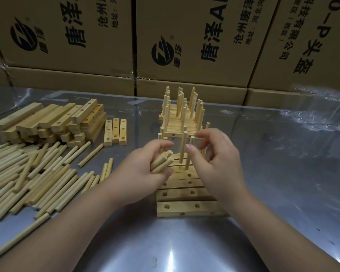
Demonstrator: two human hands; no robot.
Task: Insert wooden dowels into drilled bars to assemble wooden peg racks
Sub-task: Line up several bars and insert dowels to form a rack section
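Left grip (145, 167) clasps a dowel bundle (162, 160) at 9 o'clock of the drilled bars (183, 208); right grip (214, 160) half-curls at an upright dowel (183, 146), hold unclear

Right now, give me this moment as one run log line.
stage: dowel insertion | left hand: holds dowel bundle | right hand: thumb at upright dowel, grip unclear | nearest bars: holes empty

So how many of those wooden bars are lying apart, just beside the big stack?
3: side by side, right of the stack, the left bar, the middle bar, the right bar. None looks hidden there.
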